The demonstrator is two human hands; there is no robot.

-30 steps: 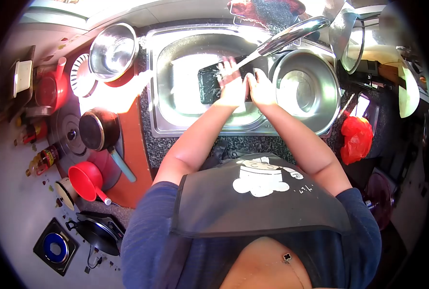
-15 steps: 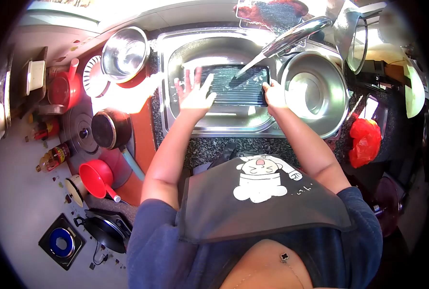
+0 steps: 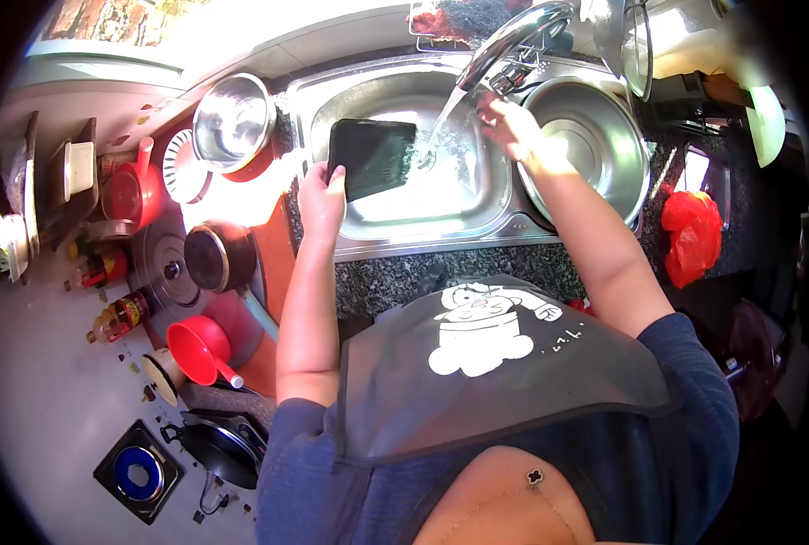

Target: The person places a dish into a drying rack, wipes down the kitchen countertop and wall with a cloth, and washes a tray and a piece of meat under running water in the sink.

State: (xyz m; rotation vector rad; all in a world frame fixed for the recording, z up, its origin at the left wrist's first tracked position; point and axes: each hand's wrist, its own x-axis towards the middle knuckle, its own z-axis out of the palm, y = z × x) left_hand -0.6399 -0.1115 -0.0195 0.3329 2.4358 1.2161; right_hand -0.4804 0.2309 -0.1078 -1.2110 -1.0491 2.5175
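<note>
A dark rectangular tray (image 3: 373, 156) is tilted over the left part of the steel sink (image 3: 404, 225). My left hand (image 3: 322, 198) grips its near left corner, thumb on top. Water runs from the chrome faucet (image 3: 504, 41) into the basin, just right of the tray. My right hand (image 3: 512, 127) is off the tray, beside the faucet's base and over the left rim of a large steel bowl (image 3: 595, 150). Its fingers are apart with nothing between them.
On the left counter stand a steel pot (image 3: 233, 123), a dark pot (image 3: 218, 256), a red dipper (image 3: 197, 350) and bottles. A red plastic bag (image 3: 691, 234) lies at the right. Metal strainers hang near the upper right.
My right hand has let go of the tray and moved up toward the faucet. My left hand, earlier spread over the tray, now grips its corner. The tray has shifted left and tilted.
</note>
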